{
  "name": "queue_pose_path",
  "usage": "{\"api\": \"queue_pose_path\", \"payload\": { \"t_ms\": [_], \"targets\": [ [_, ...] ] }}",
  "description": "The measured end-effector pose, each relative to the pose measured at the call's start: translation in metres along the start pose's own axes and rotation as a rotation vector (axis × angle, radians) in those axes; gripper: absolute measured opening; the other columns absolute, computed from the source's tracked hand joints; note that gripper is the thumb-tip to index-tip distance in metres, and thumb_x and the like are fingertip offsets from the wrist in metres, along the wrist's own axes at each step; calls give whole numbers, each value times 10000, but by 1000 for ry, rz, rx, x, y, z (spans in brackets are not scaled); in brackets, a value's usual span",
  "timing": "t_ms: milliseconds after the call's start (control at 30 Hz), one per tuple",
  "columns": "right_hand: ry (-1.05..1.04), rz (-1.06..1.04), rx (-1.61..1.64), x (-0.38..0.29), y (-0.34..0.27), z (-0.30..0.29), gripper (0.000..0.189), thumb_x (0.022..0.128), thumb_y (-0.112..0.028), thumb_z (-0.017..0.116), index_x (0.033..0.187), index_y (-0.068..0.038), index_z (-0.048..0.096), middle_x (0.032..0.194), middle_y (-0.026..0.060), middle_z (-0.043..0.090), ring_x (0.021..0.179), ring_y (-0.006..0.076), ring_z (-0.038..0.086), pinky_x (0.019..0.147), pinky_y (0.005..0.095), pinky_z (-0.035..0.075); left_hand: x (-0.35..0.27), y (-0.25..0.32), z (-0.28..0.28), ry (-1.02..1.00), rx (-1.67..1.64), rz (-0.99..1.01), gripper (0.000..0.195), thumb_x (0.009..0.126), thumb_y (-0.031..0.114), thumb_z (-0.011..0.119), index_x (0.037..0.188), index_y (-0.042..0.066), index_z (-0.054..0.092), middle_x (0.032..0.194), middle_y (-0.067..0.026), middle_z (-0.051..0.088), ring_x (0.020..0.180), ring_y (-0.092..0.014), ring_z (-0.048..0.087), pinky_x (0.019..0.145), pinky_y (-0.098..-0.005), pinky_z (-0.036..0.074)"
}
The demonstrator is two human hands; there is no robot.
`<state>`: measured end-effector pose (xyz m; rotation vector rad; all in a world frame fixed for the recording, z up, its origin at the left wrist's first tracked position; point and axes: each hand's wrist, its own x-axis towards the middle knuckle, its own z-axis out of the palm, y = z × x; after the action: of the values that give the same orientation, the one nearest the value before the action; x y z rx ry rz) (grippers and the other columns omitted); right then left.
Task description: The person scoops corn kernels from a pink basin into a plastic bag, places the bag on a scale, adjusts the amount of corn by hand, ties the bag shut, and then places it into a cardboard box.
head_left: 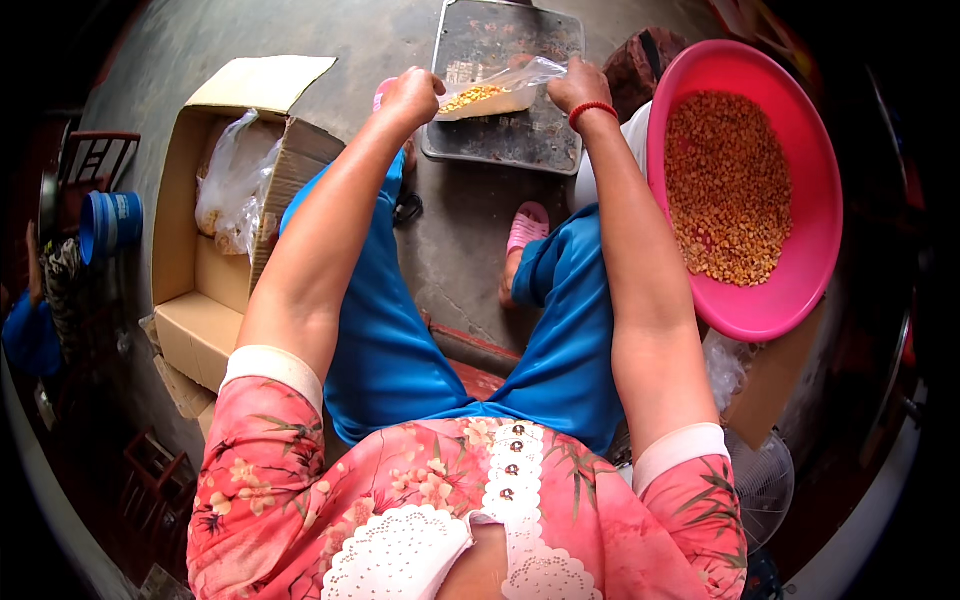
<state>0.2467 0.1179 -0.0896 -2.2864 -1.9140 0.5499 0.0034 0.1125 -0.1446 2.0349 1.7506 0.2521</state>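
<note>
A clear plastic bag (517, 77) with yellow-orange kernels (472, 99) in its lower part is stretched between my hands. My left hand (414, 96) grips the bag's left end, and my right hand (581, 86), with a red bracelet at the wrist, pinches its right end. Beneath the bag is a dark, worn metal platform (499, 142) on the floor; a pale area shows under the kernels, and whether it is a tray or part of the bag I cannot tell. To the right, a pink plastic basin (814, 225) holds many orange-brown kernels (727, 187), apart from my right hand.
An open cardboard box (199, 322) at left holds clear plastic bags (236, 187). Farther left are a blue bucket (112, 225) and wooden chairs. A white container stands partly under the basin. A fan (761, 480) is at lower right. Another person is at the far left edge.
</note>
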Motion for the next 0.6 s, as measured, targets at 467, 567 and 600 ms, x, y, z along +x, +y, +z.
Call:
{"api": "queue_pose_path", "payload": {
  "t_ms": [467, 567, 600],
  "targets": [
    [-24, -830, -44, -29, -37, 57, 529, 749, -37, 524, 1247, -205, 464, 1365, 21, 376, 1214, 240, 397, 970, 355, 392, -12, 29, -1, 99, 30, 96, 387, 686, 47, 550, 1072, 64, 566, 1093, -142, 566, 1030, -327, 543, 851, -402, 456],
    [-156, -756, -98, -32, -35, 59, 584, 743, -14, 528, 1294, -170, 416, 1389, 61, 336, 1216, 286, 384, 1014, 358, 345, -10, 33, -6, 46, 1, 117, 500, 676, 67, 566, 1171, 137, 565, 1152, -109, 569, 1058, -297, 536, 894, -364, 437],
    [-193, -704, -127, -30, -34, 59, 581, 749, -23, 536, 1297, -173, 412, 1396, 59, 326, 1225, 283, 377, 1014, 358, 344, -13, 36, -7, 66, -17, 137, 499, 679, 54, 554, 1168, 147, 570, 1145, -111, 574, 1057, -292, 539, 895, -361, 437]
  ]
}}
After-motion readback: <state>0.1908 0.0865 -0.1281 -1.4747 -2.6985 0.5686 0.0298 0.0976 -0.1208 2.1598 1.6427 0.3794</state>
